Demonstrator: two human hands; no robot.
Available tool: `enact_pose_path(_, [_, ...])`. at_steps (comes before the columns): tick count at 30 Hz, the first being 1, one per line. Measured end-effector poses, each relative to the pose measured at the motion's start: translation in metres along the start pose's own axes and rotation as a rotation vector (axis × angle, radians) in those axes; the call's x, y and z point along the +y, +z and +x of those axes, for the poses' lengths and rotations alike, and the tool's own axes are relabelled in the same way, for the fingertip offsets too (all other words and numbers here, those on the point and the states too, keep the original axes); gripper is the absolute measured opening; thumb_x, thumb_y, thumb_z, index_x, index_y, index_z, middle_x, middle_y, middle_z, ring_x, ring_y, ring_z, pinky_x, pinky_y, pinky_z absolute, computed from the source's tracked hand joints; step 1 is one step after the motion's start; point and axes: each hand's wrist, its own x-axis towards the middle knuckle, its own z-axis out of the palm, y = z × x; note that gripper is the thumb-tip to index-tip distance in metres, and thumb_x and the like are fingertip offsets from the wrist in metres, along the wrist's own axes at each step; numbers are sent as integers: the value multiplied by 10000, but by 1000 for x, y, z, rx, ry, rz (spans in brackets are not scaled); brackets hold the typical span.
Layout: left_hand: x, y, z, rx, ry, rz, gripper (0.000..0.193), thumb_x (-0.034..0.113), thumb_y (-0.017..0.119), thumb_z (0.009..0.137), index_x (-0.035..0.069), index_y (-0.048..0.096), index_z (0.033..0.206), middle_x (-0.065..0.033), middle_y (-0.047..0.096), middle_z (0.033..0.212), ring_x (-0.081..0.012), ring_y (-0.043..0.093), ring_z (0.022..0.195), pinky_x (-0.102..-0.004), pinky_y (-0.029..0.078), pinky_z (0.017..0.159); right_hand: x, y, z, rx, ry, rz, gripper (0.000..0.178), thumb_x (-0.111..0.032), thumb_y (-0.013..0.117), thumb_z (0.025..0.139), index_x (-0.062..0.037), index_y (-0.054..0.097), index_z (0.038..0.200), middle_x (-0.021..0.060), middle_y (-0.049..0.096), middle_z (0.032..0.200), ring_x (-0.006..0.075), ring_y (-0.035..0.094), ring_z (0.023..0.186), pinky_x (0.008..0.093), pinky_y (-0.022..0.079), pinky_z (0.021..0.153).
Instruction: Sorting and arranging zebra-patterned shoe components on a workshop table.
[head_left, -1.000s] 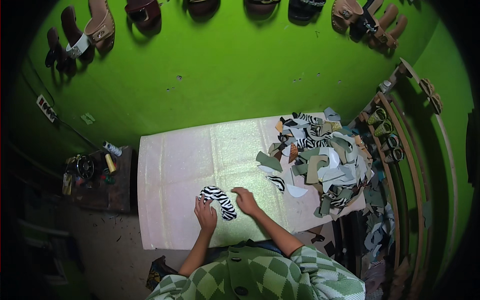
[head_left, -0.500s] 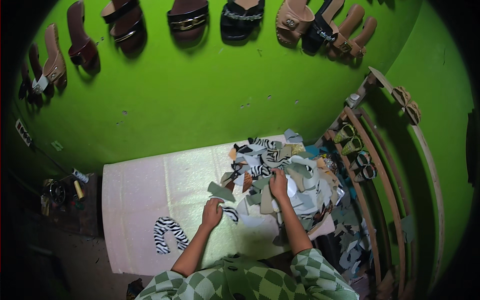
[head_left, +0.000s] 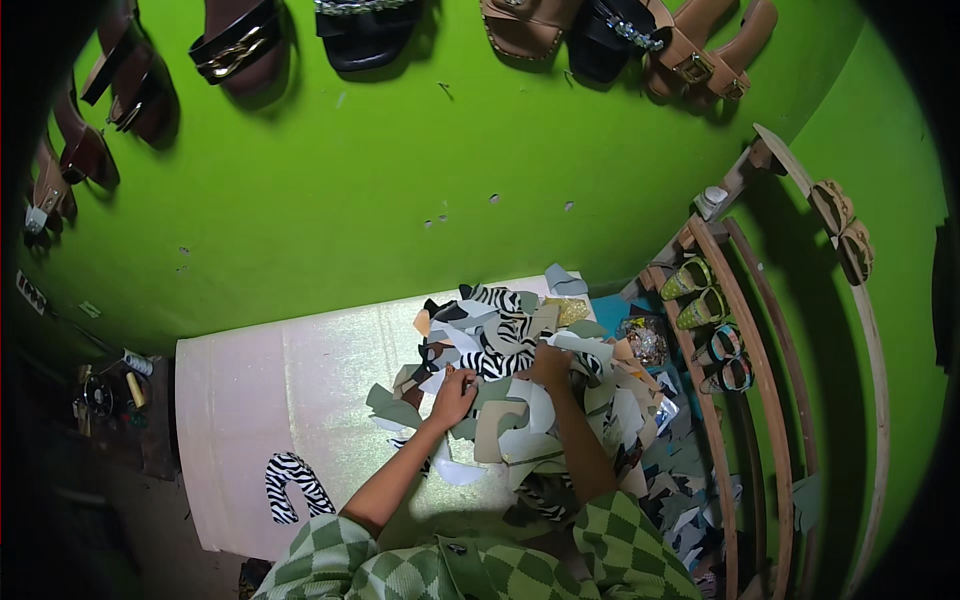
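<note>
My left hand [head_left: 455,397] rests at the left side of a heap of cut material scraps [head_left: 500,420], its fingers loosely bent and apart. Deeper in the heap, my right hand [head_left: 549,366] has its fingers closed at the right end of a zebra-striped scrap [head_left: 493,366]. That scrap lies between both hands; the right fingertips are partly hidden. Grey, green, beige, white and black pieces surround the hands. Apart from the heap, a zebra-striped arch-shaped piece [head_left: 292,487] lies at the table's near left.
The pale shiny-covered table [head_left: 255,390] meets a green wall hung with sandals [head_left: 370,40]. At right stands a wooden rack [head_left: 750,330] with several sandals. More scraps [head_left: 690,500] lie beside the table. A small dark stand [head_left: 150,430] at left holds a thread spool [head_left: 137,362].
My left hand has moved from the bare tabletop up and right to the heap's edge. My right hand has moved slightly, and the zebra-striped scrap now shows more fully. The view has shifted right.
</note>
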Motion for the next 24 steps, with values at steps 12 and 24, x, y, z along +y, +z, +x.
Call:
enact_pose_path(12, [35,-18,61,-83,-128,-491,187,163,640,836,37,524,913,41,443,727,-46,395,674,-176,354,614,9,-48,-9,-90,-239,1193,299,-186,749,708,34,625,867,68,651,764,98,572,681,266,472,637])
enact_pose_path(24, [121,-103,64,91,114,-617,67,95,560,887,44,520,905,37,515,763,-41,477,750,-198,383,723,-46,-131,-28,180,-393,1318,181,-76,608,837,45,598,971,41,649,881,73,552,800,231,448,735])
